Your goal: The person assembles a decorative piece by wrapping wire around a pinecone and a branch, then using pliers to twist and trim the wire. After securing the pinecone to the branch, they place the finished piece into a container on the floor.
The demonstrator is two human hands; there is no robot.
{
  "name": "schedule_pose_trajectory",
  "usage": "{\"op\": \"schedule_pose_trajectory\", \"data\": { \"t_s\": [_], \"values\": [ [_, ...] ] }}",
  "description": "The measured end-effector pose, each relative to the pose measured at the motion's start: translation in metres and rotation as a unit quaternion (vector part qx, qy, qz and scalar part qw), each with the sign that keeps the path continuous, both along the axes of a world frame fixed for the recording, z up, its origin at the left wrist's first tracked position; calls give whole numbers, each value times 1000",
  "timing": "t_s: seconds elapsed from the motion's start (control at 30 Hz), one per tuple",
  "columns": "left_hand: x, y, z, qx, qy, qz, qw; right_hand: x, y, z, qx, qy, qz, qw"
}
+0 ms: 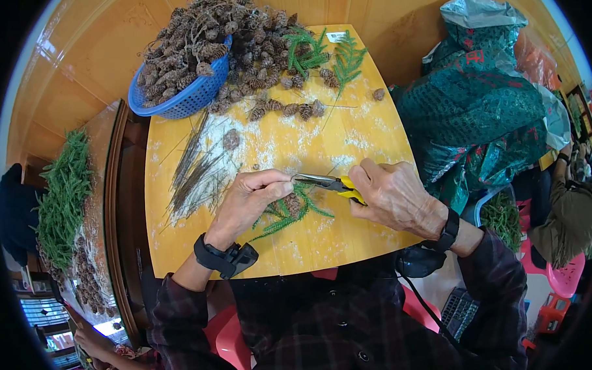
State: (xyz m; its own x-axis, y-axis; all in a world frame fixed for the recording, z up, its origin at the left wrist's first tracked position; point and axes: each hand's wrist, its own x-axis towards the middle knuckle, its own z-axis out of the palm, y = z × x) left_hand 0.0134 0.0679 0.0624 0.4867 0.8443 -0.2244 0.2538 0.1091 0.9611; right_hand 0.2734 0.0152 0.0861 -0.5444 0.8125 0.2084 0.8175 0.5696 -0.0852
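From the head view, the right hand (391, 193) has its grip closed on yellow-handled pliers (328, 183), whose tips meet the left hand's (249, 198) pinched fingers above a small pine cone (291, 203) on a green sprig (285, 215). Both lie on the yellow worktop (337, 236), well apart from the blue basket (187, 97) of cones.

To my right, beside the table: one large green patterned sack (482, 107), crumpled, its silvery top folded over. On the table's far edge: one small white label (336, 37), rectangular
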Motion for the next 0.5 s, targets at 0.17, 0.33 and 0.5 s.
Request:
{"op": "schedule_pose_trajectory", "data": {
  "t_s": [0.17,0.33,0.5],
  "values": [
    [0,-2,0,36,39,-9,999,-3,1,-4,-5,-6,0,1000],
    [-1,-2,-3,37,27,-20,999,-4,-1,-5,-20,-29,-13,999],
    [-4,6,-3,91,24,-90,991,0,3,6,-64,10,25,998]
  ]
}}
